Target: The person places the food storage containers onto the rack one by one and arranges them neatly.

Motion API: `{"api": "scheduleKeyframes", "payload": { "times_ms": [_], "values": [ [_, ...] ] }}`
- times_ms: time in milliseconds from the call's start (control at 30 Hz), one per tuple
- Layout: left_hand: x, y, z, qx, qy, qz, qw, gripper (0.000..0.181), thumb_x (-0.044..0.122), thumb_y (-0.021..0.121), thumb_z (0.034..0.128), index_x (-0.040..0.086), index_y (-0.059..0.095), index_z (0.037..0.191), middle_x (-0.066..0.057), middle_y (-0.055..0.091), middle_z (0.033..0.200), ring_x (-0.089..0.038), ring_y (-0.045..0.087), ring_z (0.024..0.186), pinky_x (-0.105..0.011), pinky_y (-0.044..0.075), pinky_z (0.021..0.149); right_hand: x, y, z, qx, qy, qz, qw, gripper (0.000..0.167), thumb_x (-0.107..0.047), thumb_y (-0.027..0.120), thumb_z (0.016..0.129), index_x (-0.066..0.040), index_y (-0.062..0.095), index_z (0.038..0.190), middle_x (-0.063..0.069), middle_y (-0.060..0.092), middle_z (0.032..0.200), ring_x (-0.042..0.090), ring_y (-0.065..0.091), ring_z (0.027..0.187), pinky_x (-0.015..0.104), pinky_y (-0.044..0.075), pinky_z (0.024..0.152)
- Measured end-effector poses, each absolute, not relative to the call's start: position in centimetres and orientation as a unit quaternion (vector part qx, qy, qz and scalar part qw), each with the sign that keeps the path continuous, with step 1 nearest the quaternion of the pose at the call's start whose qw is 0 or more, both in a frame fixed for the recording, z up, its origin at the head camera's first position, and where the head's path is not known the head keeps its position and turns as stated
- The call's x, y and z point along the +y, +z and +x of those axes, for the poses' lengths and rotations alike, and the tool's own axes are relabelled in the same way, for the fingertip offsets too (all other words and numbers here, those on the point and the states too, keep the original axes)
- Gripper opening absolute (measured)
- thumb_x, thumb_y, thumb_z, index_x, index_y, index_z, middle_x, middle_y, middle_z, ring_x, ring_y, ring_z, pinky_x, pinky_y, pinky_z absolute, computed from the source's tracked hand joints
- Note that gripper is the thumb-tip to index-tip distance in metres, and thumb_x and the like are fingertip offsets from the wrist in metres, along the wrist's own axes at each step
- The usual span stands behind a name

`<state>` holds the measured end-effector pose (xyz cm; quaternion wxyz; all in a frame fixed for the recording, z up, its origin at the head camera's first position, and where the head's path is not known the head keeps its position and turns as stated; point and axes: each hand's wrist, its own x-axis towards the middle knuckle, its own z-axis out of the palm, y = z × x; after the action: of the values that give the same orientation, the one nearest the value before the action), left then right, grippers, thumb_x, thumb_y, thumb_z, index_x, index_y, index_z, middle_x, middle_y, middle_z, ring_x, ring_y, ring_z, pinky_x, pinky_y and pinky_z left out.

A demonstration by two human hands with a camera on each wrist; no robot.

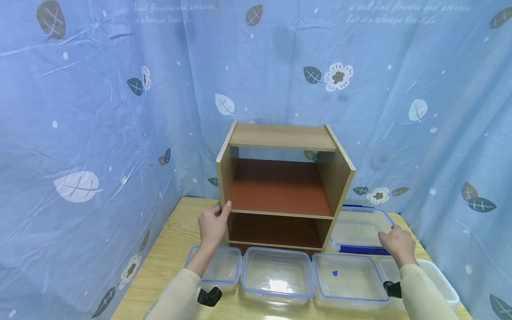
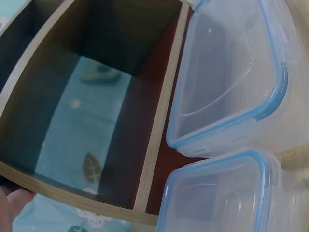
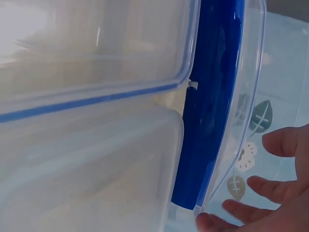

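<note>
A wooden shelf unit (image 1: 282,135) with reddish-brown boards stands at the middle of the table. My left hand (image 1: 212,226) grips its left side panel, thumb on the front edge; in the left wrist view only part of that hand (image 2: 14,205) shows beside the wood (image 2: 155,128). Over at the right, my right hand (image 1: 398,243) is at the right edge of a large clear container (image 1: 358,226) with blue latches. Its fingers (image 3: 273,188) are spread and slightly bent beside the container's blue latch (image 3: 207,111), holding nothing; whether a fingertip touches the rim I cannot tell.
Clear boxes with blue-rimmed lids stand in a row before the shelf: one at left (image 1: 220,265), one in the middle (image 1: 278,272), one at right (image 1: 352,278) with a small blue spot. A whitish box (image 1: 440,280) is partly behind my right sleeve. Blue patterned curtains (image 1: 280,66) surround the table.
</note>
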<state>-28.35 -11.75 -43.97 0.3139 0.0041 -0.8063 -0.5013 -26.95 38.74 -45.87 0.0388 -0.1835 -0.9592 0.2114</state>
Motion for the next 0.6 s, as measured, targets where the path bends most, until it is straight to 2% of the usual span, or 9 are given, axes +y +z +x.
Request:
{"api": "scheduleKeyframes", "payload": {
  "times_ms": [100,200,367,533,600],
  "values": [
    [-11.9,-44.1,-28.3,-0.804,-0.506,0.003,0.313,0.034,0.034,0.069,0.0888,0.013,0.071,0.063,-0.007,0.062,0.051,-0.007,0.04,0.042,-0.025,0.031,0.041,39.0,-45.8,-26.7,-0.954,0.229,-0.193,0.034,0.053,-0.021,0.047,0.087,0.025,0.044,0.114,0.042,0.053,0.105,0.052,0.054,0.091,0.057,0.044,0.078],
    [-11.9,-44.2,-28.4,-0.801,-0.514,-0.001,0.308,0.035,0.036,0.069,0.0886,0.013,0.072,0.063,-0.002,0.059,0.048,-0.004,0.038,0.041,-0.024,0.03,0.04,39.5,-45.5,-26.6,-0.947,0.246,-0.202,0.026,0.048,-0.022,0.047,0.088,0.022,0.046,0.108,0.038,0.055,0.098,0.045,0.055,0.082,0.052,0.045,0.071],
    [-12.0,-44.2,-28.8,-0.8,-0.516,-0.013,0.306,0.039,0.037,0.069,0.0894,0.012,0.069,0.059,0.007,0.046,0.043,-0.001,0.03,0.038,-0.021,0.022,0.037,40.4,-45.0,-26.4,-0.933,0.287,-0.215,-0.011,0.047,-0.026,0.046,0.092,0.018,0.049,0.105,0.034,0.054,0.097,0.04,0.052,0.082,0.05,0.047,0.071],
    [-12.0,-44.4,-28.7,-0.799,-0.515,-0.014,0.31,0.039,0.034,0.07,0.0884,0.017,0.065,0.054,0.01,0.04,0.041,0.001,0.026,0.037,-0.02,0.019,0.036,41.4,-45.9,-25.7,-0.914,0.329,-0.234,-0.042,0.044,-0.026,0.046,0.091,0.017,0.045,0.104,0.027,0.056,0.09,0.035,0.054,0.08,0.039,0.048,0.063],
    [-12.0,-44.4,-28.5,-0.8,-0.514,-0.012,0.31,0.04,0.035,0.071,0.088,0.017,0.064,0.053,0.009,0.04,0.04,0.001,0.026,0.037,-0.021,0.019,0.036,41.6,-46.3,-25.6,-0.91,0.33,-0.248,-0.041,0.037,-0.024,0.047,0.089,0.013,0.048,0.095,0.023,0.057,0.083,0.033,0.054,0.077,0.034,0.046,0.06]
  ]
}}
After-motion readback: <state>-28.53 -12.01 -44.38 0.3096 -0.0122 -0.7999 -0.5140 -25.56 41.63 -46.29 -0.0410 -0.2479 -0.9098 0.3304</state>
